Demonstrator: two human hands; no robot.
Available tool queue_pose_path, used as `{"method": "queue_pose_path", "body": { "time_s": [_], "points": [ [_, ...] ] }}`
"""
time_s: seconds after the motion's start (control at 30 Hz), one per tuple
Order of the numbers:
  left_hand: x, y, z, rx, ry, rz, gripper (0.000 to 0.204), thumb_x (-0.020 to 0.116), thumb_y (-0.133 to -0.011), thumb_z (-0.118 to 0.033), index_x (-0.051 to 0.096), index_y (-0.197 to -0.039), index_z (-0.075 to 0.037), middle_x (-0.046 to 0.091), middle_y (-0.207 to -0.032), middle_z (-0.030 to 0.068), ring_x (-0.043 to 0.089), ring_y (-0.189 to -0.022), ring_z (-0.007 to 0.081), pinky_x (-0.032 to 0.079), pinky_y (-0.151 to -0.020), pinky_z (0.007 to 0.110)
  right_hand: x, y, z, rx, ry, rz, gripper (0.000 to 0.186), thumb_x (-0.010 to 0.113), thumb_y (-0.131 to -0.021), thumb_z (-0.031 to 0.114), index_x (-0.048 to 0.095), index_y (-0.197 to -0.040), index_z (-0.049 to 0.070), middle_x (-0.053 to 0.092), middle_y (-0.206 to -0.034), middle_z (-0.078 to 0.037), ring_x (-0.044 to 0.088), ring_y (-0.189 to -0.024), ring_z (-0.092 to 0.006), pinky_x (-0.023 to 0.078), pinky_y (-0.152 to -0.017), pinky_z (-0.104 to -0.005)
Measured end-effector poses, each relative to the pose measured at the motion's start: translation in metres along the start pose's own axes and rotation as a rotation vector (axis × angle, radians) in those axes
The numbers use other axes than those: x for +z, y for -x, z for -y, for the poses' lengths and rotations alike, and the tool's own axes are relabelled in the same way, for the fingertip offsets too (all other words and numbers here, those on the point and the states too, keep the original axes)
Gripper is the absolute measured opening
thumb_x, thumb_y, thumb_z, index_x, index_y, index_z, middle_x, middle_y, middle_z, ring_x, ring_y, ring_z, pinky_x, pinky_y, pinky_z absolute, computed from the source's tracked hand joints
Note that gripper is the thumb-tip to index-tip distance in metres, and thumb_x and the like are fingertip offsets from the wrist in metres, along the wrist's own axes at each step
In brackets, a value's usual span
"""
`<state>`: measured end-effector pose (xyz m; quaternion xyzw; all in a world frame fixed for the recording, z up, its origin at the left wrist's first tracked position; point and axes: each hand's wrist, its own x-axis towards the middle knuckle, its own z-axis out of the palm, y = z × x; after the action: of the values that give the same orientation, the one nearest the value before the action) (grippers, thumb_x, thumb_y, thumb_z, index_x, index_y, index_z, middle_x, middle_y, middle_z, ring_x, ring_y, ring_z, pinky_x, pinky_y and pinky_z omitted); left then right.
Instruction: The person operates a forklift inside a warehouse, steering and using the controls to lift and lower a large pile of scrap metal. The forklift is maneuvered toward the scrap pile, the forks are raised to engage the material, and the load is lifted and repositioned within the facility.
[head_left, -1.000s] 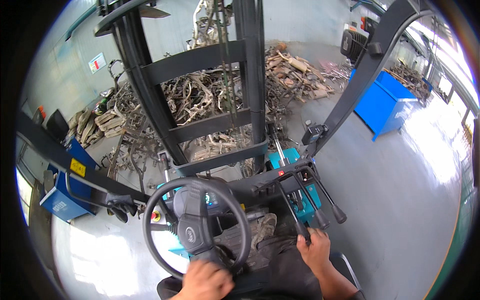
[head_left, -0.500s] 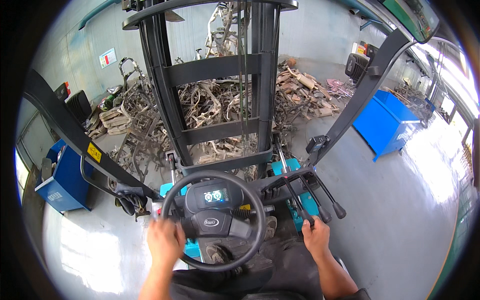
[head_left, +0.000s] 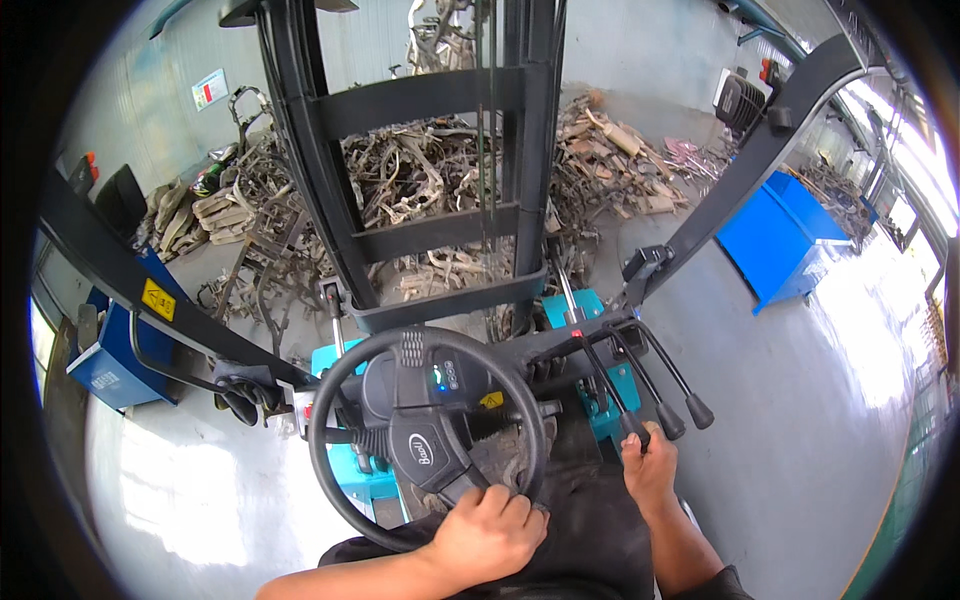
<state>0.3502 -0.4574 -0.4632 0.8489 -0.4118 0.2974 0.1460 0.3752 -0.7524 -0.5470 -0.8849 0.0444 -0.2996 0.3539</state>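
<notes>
In the head view, my left hand [head_left: 492, 532] is closed on the lower right of the black steering wheel [head_left: 318, 450], apparently on a knob that its fingers cover. My right hand [head_left: 648, 462] grips the knob of the leftmost long black lever [head_left: 606, 375]; two more levers [head_left: 655, 383] stand beside it to the right. Behind the wheel is a dash display [head_left: 437, 377], partly hidden by the rim and spokes. Forward of the levers stands the black forklift mast [head_left: 525, 150].
Heaped metal scrap [head_left: 410, 175] lies along the wall [head_left: 640, 50] beyond the mast. A blue bin [head_left: 765, 245] stands at right, another [head_left: 130, 370] at left. Pillars [head_left: 700, 215] of the cab frame rise either side. Dark gloves [head_left: 240, 395] are at the left pillar. Grey floor [head_left: 780, 430] surrounds the forklift.
My left hand has moved from the wheel's left side round to its lower right, and the wheel has turned. My right hand remains on its lever. The view has shifted slightly.
</notes>
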Motion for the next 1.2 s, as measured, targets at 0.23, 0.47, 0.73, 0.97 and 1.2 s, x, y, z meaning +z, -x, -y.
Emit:
{"method": "queue_pose_path", "body": {
  "time_s": [0.23, 0.47, 0.73, 0.97, 1.2],
  "points": [
    [0.02, -0.032, -0.015, -0.1, 0.021, -0.032, 0.027, 0.082, -0.077, -0.021, 0.059, -0.064, -0.013, 0.05, -0.069, 0.0023, 0.053, -0.07, 0.0237, 0.043, -0.058, 0.038, -0.021, -0.032, -0.01, 0.009, 0.039, 0.078, 0.033, 0.068, -0.097, 0.024, 0.067, -0.111, -0.006, 0.065, -0.068, -0.019, 0.068, -0.062, -0.0368, 0.053, -0.06, -0.0422],
    [0.03, -0.025, -0.018, -0.227, -0.027, -0.028, 0.025, 0.081, -0.08, -0.021, 0.06, -0.069, -0.013, 0.051, -0.071, 0.0032, 0.055, -0.073, 0.024, 0.045, -0.064, 0.039, -0.013, -0.041, -0.015, -0.002, 0.067, 0.081, 0.035, 0.067, -0.096, 0.025, 0.067, -0.11, -0.007, 0.066, -0.067, -0.019, 0.07, -0.063, -0.0377, 0.055, -0.062, -0.0446],
    [-0.003, 0.055, 0.005, -0.471, -0.256, -0.205, 0.024, 0.082, -0.072, -0.017, 0.062, -0.078, -0.005, 0.06, -0.08, 0.0117, 0.058, -0.079, 0.031, 0.047, -0.073, 0.043, -0.029, -0.049, -0.029, -0.068, 0.064, 0.104, 0.037, 0.067, -0.095, 0.024, 0.068, -0.111, -0.009, 0.067, -0.066, -0.018, 0.069, -0.06, -0.0354, 0.056, -0.061, -0.0421],
    [0.051, 0.151, 0.161, -1.36, 0.848, -0.915, 0.059, 0.042, -0.11, -0.042, 0.047, -0.156, -0.005, 0.064, -0.132, 0.0139, 0.062, -0.112, 0.0219, 0.05, -0.093, 0.033, -0.019, -0.055, -0.033, -0.166, 0.076, 0.04, 0.036, 0.067, -0.095, 0.026, 0.068, -0.108, -0.007, 0.065, -0.066, -0.017, 0.068, -0.06, -0.0364, 0.056, -0.062, -0.0435],
    [0.102, 0.209, 0.147, -1.311, 0.782, -0.824, 0.059, 0.055, -0.108, -0.047, 0.057, -0.142, 0.001, 0.071, -0.119, 0.0138, 0.066, -0.107, 0.0191, 0.052, -0.095, 0.033, -0.025, -0.051, -0.037, -0.149, 0.064, 0.071, 0.034, 0.068, -0.094, 0.029, 0.068, -0.105, -0.004, 0.065, -0.066, -0.016, 0.066, -0.058, -0.0366, 0.054, -0.058, -0.0445]
  ]
}}
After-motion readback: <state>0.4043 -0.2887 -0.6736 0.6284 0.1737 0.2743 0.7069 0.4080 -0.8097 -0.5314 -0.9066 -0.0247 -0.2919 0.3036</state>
